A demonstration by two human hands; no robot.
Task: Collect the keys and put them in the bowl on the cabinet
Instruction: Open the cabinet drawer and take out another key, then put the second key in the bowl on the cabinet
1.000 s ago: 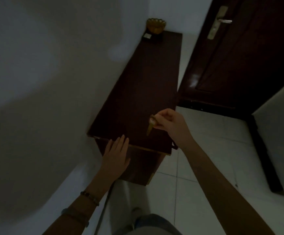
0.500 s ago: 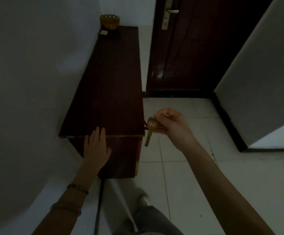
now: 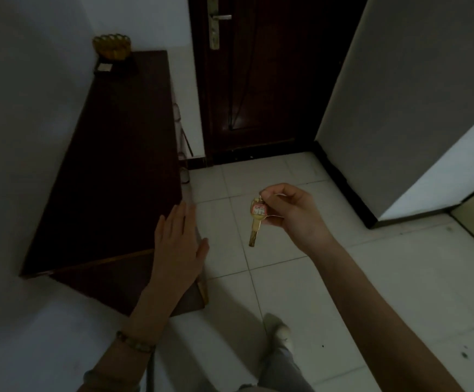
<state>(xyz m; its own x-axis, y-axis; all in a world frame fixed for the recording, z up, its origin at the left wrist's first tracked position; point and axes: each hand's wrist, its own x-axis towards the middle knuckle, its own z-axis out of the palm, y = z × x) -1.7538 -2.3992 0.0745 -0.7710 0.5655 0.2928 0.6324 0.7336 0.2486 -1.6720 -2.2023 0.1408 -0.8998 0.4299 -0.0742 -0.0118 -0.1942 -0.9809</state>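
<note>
Head view: right hand (image 3: 292, 213) pinches dangling key (image 3: 257, 219).

Pretty dim hallway. Pale tile floor (image 3: 343, 278), plain white wall (image 3: 18, 108) down the left of the frame, dark wood door (image 3: 272, 80) at top centre with a metal handle (image 3: 222, 17), black baseboard (image 3: 343, 182) running right.

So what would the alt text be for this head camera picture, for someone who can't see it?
A person's right hand dangles a brass key over a tiled floor, while the left hand rests on the near corner of a dark cabinet. A golden bowl sits at its far end.
</note>
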